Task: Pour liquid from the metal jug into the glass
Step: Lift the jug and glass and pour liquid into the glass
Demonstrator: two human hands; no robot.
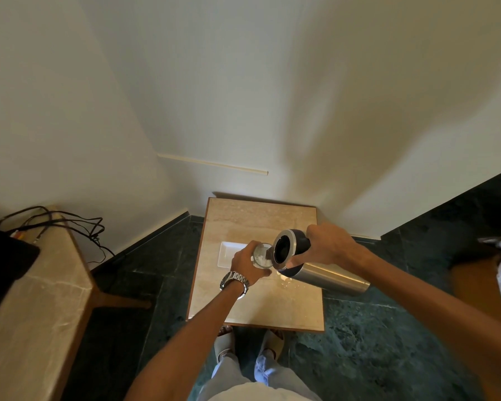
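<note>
Low in the middle of the frame stands a small stone-topped surface (243,308) set against pale walls, with dark green floor around it. On it, toward its left side, lies a white rectangular tray (226,251), partly hidden by the hand in front.

Above the surface, right of centre, the metal jug (327,274) is tipped almost on its side, its steel body running toward the lower right and its dark-collared mouth turned to the left. The right hand (330,244) holds it at the neck, fingers wrapped shut around the dark collar and handle.

Just left of the jug's mouth is the glass (262,256), held by the left hand (249,263), whose fingers are closed around its wall; a metal watch (234,280) sits on that wrist. Whether the glass rests on the tray or is lifted off it cannot be told. The spout appears to touch or sit just over the glass's right rim, and pale liquid seems to be inside, so the pour looks to be under way.

To do this well, keep the spout over the rim and inside its circle, and raise the jug's base slowly so the stream stays thin. The left hand should hold the glass upright and steady. A small wet-looking glint (285,280) on the surface beneath the jug suggests drips; level the jug gently before drawing it away.
</note>
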